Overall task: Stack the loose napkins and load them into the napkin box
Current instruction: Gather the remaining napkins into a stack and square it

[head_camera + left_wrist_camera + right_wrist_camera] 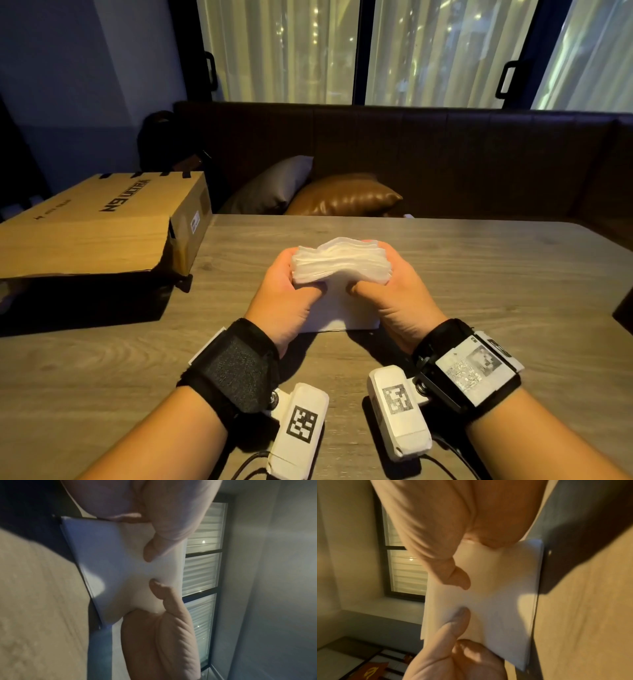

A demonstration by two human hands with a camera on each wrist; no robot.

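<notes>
A thick stack of white napkins (339,265) stands on edge on the wooden table (479,291), held between both hands. My left hand (289,289) grips its left side and my right hand (392,286) grips its right side. Both thumbs press into the near face, and the fingers are hidden behind the stack. In the left wrist view the left thumb (154,547) and right thumb (159,592) dent the napkin stack (116,563). The right wrist view shows the same stack (496,595) with the right thumb (457,578) above the left thumb (460,620). I cannot make out a napkin box.
A large cardboard box (102,222) with a loose flap lies on the table's left side. A dark object (624,313) pokes in at the right edge. Behind the table runs a dark bench with two cushions (342,198) under curtained windows.
</notes>
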